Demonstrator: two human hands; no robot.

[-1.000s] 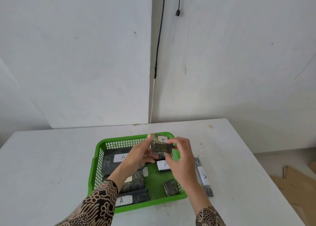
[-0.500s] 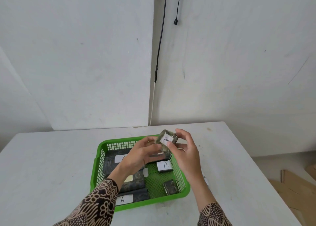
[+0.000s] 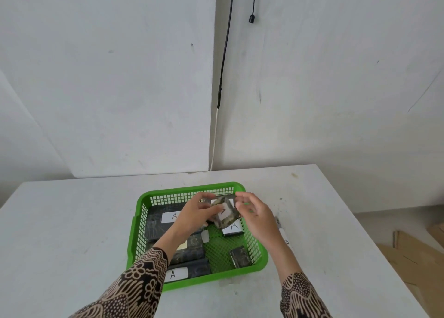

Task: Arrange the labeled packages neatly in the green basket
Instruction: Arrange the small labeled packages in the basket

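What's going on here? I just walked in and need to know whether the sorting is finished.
Not finished. A person is arranging dark packages labeled "A" in a green basket on a white table. The left hand holds a small labeled package above the basket; the right hand is open beside it, apparently not gripping. Several packages already lie inside, including one along the near wall.

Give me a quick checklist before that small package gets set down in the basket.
1. Left hand holds the package: ok.
2. Right hand on it: not ok, fingers open beside it.
3. Bare mesh in the basket, right of centre: ok.
4. Label faces up: ok, though tilted.
5. All packages in: not ok, one lies outside behind the right wrist.
6. Label letter: cannot tell.
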